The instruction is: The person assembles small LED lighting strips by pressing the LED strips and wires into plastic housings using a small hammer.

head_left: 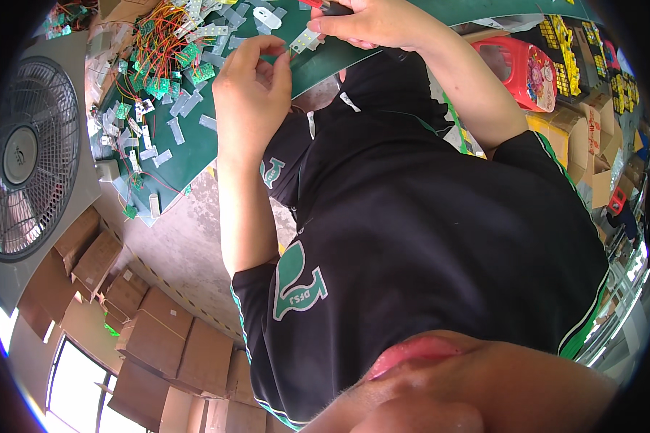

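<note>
My left hand (256, 90) is raised at the table's near edge, its thumb and forefinger pinched together. Whatever they hold is too small to make out. To its right, my right hand (372, 25) grips a tool with a red and black handle (332, 7), whose working end is out of sight. Between the two hands is a small white board with yellowish dots (307, 40), close to my right thumb and my left fingertips. Which hand bears the board I cannot tell.
A heap of orange-red wires (170, 43) with green circuit boards (159, 86) and translucent strips (188, 103) covers the green table's (202, 151) left part. A fan (25, 155) stands at far left. Cardboard boxes (155, 332) are stacked below. A red plastic basket (516, 72) sits right.
</note>
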Motion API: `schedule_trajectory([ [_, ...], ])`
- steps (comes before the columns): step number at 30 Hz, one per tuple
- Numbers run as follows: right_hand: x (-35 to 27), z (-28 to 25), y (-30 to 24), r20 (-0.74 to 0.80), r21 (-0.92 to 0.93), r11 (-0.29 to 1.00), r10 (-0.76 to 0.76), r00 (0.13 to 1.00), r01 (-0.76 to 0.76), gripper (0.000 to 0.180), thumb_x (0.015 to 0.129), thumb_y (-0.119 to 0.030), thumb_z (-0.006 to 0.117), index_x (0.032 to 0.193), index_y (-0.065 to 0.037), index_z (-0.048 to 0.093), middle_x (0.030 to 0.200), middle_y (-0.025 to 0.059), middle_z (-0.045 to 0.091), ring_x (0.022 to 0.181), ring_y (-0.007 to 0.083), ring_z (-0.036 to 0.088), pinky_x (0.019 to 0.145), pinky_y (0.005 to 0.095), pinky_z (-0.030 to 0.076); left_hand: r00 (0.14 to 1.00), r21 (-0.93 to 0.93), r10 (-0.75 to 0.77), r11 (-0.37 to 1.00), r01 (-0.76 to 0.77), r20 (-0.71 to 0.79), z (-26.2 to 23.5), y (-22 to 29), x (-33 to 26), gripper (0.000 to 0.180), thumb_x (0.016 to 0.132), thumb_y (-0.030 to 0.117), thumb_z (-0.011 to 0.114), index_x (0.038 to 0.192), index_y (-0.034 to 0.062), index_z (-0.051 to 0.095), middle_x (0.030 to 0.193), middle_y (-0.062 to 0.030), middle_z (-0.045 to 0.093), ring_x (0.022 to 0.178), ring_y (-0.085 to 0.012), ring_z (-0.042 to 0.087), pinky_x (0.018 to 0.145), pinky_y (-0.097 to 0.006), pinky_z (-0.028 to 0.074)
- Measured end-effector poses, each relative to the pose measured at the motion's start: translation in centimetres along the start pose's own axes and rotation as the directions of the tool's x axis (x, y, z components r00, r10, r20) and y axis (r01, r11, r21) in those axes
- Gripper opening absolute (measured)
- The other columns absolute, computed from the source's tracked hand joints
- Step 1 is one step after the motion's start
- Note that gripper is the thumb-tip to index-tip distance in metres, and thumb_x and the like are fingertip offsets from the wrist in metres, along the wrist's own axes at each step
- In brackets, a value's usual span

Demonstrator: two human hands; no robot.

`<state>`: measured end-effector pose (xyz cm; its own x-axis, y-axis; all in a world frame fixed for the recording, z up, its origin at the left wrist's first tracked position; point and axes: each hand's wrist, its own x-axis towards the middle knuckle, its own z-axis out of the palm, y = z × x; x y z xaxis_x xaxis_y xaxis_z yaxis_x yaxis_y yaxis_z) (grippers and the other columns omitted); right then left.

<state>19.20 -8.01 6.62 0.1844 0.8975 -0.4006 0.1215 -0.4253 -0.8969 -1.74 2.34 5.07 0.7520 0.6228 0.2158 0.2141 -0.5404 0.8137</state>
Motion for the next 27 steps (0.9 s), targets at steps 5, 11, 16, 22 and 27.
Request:
schedule_trajectory([
  [5, -0.4, -0.2, -0.4, -0.001, -0.03, 0.999, 0.015, 1.0, -0.015, 0.026, 0.098, -0.027, 0.07, 0.101, -0.002, 0.066, 0.064, -0.003, 0.054, 0.053, 0.0069, 0.048, 0.048, 0.0255, 0.036, 0.998, -0.003, -0.025, 1.0, 0.025, 0.058, -0.2, -0.7, -0.1, 0.016, 0.094, 0.005, 0.071, 0.109, 0.0007, 0.074, 0.094, -0.0092, 0.075, 0.075, -0.0098, 0.07, 0.065, -0.023, 0.057],
  [11, -0.3, -0.3, 0.1, 0.011, -0.044, 0.999, -0.011, 1.0, 0.011, 0.027, 0.098, -0.027, 0.07, 0.103, -0.001, 0.066, 0.064, -0.0023, 0.055, 0.054, 0.0076, 0.05, 0.049, 0.0269, 0.039, 0.993, -0.013, -0.055, 0.998, 0.057, 0.103, -0.1, -0.4, -0.2, 0.013, 0.095, 0.005, 0.071, 0.104, -0.0022, 0.076, 0.09, -0.0091, 0.076, 0.072, -0.0104, 0.071, 0.063, -0.024, 0.057],
  [16, -0.5, -0.4, -0.1, 0.013, -0.09, 0.996, -0.011, 1.0, 0.012, 0.027, 0.098, -0.027, 0.07, 0.102, -0.001, 0.066, 0.064, -0.0016, 0.056, 0.054, 0.0084, 0.051, 0.05, 0.0275, 0.04, 0.98, -0.031, -0.094, 0.994, 0.101, 0.173, -0.2, -0.5, -0.3, 0.013, 0.097, 0.006, 0.069, 0.105, -0.0026, 0.075, 0.09, -0.0091, 0.076, 0.072, -0.0094, 0.071, 0.061, -0.023, 0.056],
  [22, -0.7, -0.3, -0.2, 0.015, -0.089, 0.996, 0.005, 1.0, -0.003, 0.026, 0.098, -0.027, 0.069, 0.098, -0.002, 0.066, 0.065, -0.0009, 0.056, 0.054, 0.0088, 0.051, 0.05, 0.0275, 0.04, 0.996, -0.008, -0.049, 0.999, 0.05, 0.072, 0.5, 0.1, -0.2, 0.008, 0.098, 0.003, 0.066, 0.1, -0.0001, 0.072, 0.09, -0.0085, 0.077, 0.07, -0.0075, 0.069, 0.061, -0.022, 0.053],
  [27, -0.8, -0.2, -0.1, 0.012, -0.073, 0.997, 0.003, 1.0, -0.002, 0.025, 0.099, -0.027, 0.068, 0.097, -0.002, 0.066, 0.065, -0.0007, 0.057, 0.055, 0.009, 0.052, 0.05, 0.0275, 0.04, 0.995, 0.132, 0.098, 0.986, -0.1, 0.016, 0.4, -0.9, -0.4, 0.011, 0.092, -0.001, 0.067, 0.101, 0.003, 0.072, 0.096, -0.0085, 0.077, 0.071, -0.0098, 0.069, 0.065, -0.024, 0.055],
])
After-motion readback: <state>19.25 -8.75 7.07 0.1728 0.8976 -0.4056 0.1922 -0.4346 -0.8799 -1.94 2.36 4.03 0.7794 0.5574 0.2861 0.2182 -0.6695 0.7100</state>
